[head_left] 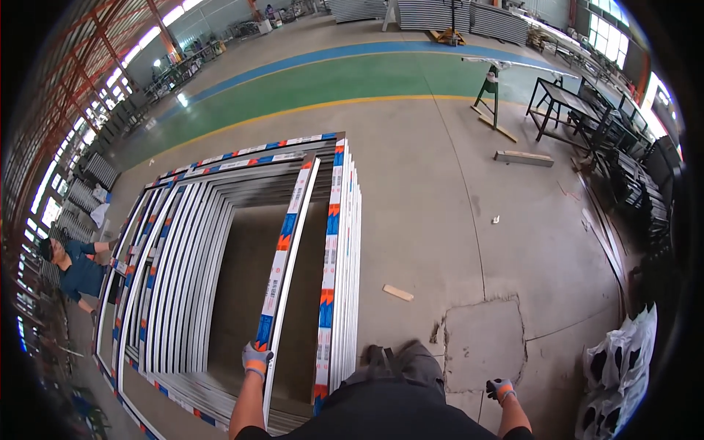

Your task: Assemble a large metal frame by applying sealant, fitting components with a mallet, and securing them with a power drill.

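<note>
A stack of large rectangular metal frames (342, 220), wrapped in white, blue and orange printed film, lies on the floor at my left. My left hand (257, 359), in a grey and orange glove, is closed round a film-wrapped bar (281, 249) of the upper frame. That bar slants inward from the stack's right side, away from the bars beneath it. Apart from the stack, my gloved right hand (501, 390) hangs over the floor at lower right. Its fingers are curled in, and nothing shows in them.
A co-worker (79, 270) stands at the stack's far left, hands on the frames. A wood block (398, 292) and a longer beam (523, 158) lie on the floor. White-wrapped bundles (620, 359) stand at lower right. Farther back are a green trestle (490, 92) and black metal table (565, 99).
</note>
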A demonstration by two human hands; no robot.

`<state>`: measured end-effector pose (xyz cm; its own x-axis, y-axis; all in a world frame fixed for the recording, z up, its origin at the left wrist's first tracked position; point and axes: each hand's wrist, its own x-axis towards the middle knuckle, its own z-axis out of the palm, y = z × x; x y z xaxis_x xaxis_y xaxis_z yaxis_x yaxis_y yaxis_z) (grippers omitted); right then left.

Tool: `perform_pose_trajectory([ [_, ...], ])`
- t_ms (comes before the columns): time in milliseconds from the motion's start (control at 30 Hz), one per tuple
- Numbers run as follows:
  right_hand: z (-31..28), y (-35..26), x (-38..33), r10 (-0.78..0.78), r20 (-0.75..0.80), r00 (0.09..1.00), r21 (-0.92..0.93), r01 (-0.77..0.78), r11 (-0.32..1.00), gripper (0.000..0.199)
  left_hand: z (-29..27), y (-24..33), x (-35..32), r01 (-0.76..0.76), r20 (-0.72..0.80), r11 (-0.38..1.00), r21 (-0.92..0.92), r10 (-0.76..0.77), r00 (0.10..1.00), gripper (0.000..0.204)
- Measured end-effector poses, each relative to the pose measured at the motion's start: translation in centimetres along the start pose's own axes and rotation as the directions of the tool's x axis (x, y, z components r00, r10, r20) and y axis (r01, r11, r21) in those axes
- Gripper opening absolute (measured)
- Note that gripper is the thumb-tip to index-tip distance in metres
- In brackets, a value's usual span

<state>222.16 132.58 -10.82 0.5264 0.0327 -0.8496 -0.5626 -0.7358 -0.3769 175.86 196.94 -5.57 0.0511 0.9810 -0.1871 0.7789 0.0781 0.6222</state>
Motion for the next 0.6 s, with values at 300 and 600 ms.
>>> perform_pose_trajectory([
  [300,-6.8,-2.5,6.9,0.247,-0.09,0.965,0.127,-0.235,0.964,0.019,5.4,7.6,6.0,0.118,-0.053,0.982,0.146,-0.111,0.992,0.039],
  [600,-7.9,-25.1,19.0,-0.055,-0.103,0.993,0.096,0.065,0.993,0.021,11.5,9.4,12.9,0.083,0.046,0.988,0.13,-0.09,0.995,0.046],
])
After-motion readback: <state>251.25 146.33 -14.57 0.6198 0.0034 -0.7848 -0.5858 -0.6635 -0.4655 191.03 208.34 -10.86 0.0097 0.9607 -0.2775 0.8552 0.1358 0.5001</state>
